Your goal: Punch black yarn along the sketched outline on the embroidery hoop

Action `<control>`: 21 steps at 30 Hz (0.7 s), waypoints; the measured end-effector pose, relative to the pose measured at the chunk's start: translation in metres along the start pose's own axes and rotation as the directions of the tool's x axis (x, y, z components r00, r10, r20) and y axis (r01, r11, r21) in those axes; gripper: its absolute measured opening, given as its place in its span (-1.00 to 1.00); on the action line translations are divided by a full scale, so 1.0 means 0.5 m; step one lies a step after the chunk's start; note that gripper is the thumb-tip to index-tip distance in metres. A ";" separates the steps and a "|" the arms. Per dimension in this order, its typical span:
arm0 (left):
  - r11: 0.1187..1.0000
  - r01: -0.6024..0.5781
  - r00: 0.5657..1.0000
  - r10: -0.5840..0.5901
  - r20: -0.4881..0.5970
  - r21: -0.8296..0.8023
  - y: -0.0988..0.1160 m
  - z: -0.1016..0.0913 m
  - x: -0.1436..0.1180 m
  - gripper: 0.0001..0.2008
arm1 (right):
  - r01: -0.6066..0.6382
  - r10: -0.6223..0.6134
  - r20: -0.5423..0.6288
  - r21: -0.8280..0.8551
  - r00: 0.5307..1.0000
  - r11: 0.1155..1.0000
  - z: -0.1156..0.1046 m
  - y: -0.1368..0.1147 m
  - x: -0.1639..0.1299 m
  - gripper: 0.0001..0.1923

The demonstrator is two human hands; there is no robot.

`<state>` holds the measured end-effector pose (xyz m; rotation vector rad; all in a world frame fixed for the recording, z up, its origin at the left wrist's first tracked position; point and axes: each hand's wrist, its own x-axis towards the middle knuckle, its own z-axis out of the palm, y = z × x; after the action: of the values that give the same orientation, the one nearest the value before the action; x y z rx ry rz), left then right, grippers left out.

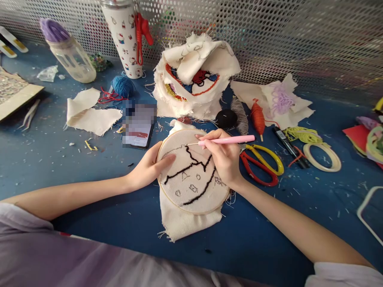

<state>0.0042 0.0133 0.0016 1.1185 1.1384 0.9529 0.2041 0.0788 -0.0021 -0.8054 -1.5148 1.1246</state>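
Note:
White cloth is stretched in a round embroidery hoop (160, 159), its frayed edge (188, 225) hanging out below. Thick black yarn lines (199, 195) and thin drawn outlines run over the cloth. With my left hand (149, 165) I grip the hoop's left rim, thumb on top and the other fingers hidden underneath. My right hand (226, 157) is closed round a pink-handled punch needle (236, 139) like a pen. Its metal tip is at the cloth near the upper end of a black line. Whether the tip goes through the cloth cannot be made out.
Behind the hoop lie a phone (139, 131), a pile of stitched cloths (194, 79), a black yarn ball (226, 118) and blue yarn (122, 85). Scissors (263, 163), a marker (289, 145) and an empty hoop (321, 157) are rightward. A tumbler (124, 40) stands by the mesh panel.

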 end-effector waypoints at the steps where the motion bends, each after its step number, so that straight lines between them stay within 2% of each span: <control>1: 1.000 -0.003 1.000 0.003 -0.002 0.000 -0.001 0.000 0.000 -0.67 | 0.012 -0.012 0.009 -0.027 1.000 1.000 0.001 -0.002 0.000 -0.90; 6: 1.000 -0.005 1.000 0.005 0.014 -0.025 0.002 0.000 -0.002 -0.66 | 0.157 -0.140 0.101 -0.189 0.985 0.969 0.009 -0.012 -0.006 -0.92; 9: 1.000 -0.011 1.000 0.011 0.014 -0.012 0.006 0.001 -0.001 -0.65 | 0.326 -0.260 0.230 -0.332 0.938 0.885 0.015 -0.013 -0.010 -0.88; 11: 1.000 -0.024 1.000 0.024 0.013 0.000 0.008 0.002 0.000 -0.64 | 0.394 -0.294 0.291 -0.399 0.911 0.828 0.017 -0.015 -0.010 -0.86; 13: 1.000 -0.024 1.000 0.024 0.015 0.006 0.009 0.001 0.000 -0.64 | 0.396 -0.280 0.311 -0.426 0.908 0.813 0.017 -0.019 -0.008 -0.86; 19: 1.000 -0.005 1.000 0.006 0.025 -0.027 0.012 0.001 -0.003 -0.61 | 0.282 -0.137 0.348 -0.411 0.927 0.867 0.015 -0.036 0.010 -0.92; 21: 0.999 -0.017 0.999 0.018 0.035 -0.028 0.012 0.001 -0.004 -0.61 | 0.306 -0.147 0.367 -0.426 0.919 0.852 0.019 -0.036 0.016 -0.94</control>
<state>0.0042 0.0125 0.0081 1.1209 1.0857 0.9562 0.1938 0.0779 0.0173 -0.7559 -2.1572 0.7274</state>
